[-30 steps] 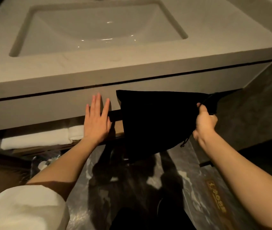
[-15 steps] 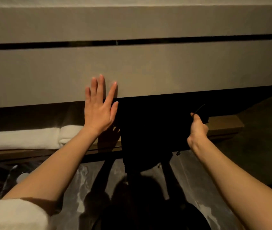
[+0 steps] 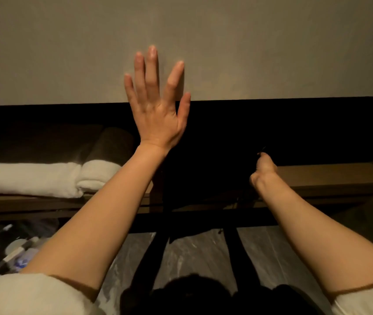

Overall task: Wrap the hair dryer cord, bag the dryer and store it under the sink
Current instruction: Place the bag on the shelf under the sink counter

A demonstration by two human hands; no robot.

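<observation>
Left hand [image 3: 156,103] spread wide and flat, fingers splayed toward 12 o'clock against the pale front panel [image 3: 271,48] of the counter, palm crossing the panel's lower edge; nothing in its grip. Right hand [image 3: 263,169] at 3 o'clock from the left, reaching into the dark gap under the panel, grip pinched narrow on the top corner of the black bag [image 3: 203,178]. Black bag hanging between the two forearms, in front of the wooden shelf [image 3: 331,176] below the sink, lower part drooping past the shelf's front edge; a thin drawstring [image 3: 220,230] dangling at its 5 o'clock. Hair dryer not visible; cannot tell whether inside the bag. Folded white towels [image 3: 33,178] lying on the shelf at 9 o'clock, well apart from the bag, just beside the left forearm. Grey marbled floor [image 3: 194,253] at 6 o'clock, crossed by dark arm shadows. Clutter of small bottles and wrappers [image 3: 17,251] at 8 o'clock, too dim to identify. White sleeves [image 3: 21,294] at both lower corners.
</observation>
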